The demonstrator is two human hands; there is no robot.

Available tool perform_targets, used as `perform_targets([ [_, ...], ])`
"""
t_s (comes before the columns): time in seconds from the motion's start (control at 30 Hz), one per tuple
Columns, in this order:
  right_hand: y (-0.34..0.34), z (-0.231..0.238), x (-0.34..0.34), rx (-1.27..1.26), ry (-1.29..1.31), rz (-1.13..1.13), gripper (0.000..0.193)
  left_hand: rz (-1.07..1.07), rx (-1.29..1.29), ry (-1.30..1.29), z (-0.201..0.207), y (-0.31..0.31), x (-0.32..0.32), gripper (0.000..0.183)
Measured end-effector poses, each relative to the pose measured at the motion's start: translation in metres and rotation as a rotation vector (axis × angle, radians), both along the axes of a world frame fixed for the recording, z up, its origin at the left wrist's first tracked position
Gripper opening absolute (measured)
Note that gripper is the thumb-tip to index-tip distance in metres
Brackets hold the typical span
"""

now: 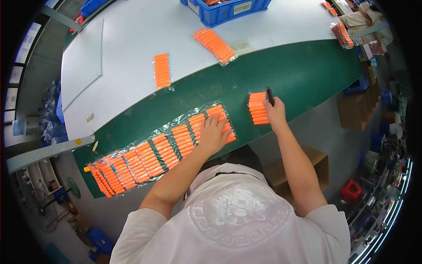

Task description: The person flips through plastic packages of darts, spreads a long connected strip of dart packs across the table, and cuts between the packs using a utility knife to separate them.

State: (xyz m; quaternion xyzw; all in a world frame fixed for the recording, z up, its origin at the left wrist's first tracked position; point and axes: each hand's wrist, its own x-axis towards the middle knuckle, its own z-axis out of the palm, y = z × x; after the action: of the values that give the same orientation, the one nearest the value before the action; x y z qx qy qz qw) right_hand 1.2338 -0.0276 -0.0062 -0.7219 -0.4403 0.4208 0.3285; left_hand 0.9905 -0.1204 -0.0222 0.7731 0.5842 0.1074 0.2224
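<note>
A long clear plastic strip of several packs of slim orange sticks (143,155) lies along the near edge of the green mat, running down to the left. My left hand (212,134) rests flat on the right end of this strip, fingers apart. My right hand (275,113) is closed around a slim black tool (270,96); whether it is a knife or a marker I cannot make out. Its fingers also touch the right side of a separate pack of orange sticks (258,108), which lies on the mat apart from the strip.
Farther off on the white tabletop (127,57) lie a narrow orange pack (162,71) and a wider orange pack (215,45). Behind them stands a blue crate (233,11). More orange packs (342,35) lie far right. An open cardboard box (318,165) is below the table.
</note>
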Motion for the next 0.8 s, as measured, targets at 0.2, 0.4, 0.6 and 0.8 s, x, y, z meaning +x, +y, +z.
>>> perform_targets([
  [0.2,-0.036,0.051,-0.069,-0.16,0.409,0.092,0.02,0.618,-0.669,-1.185,0.047,0.039,0.014,0.056],
  [0.4,-0.057,0.037,-0.047,-0.248,0.296,0.176,0.026,0.845,-0.19,-0.978,0.015,0.106,-0.079,0.043],
  [0.6,-0.091,0.031,-0.007,-0.45,0.293,0.133,0.025,0.895,0.096,-0.473,-0.031,0.183,-0.207,0.054],
  [0.8,-0.114,0.024,0.035,-0.512,0.259,-0.012,0.024,1.196,-0.215,-0.002,-0.023,0.221,-0.154,0.071],
])
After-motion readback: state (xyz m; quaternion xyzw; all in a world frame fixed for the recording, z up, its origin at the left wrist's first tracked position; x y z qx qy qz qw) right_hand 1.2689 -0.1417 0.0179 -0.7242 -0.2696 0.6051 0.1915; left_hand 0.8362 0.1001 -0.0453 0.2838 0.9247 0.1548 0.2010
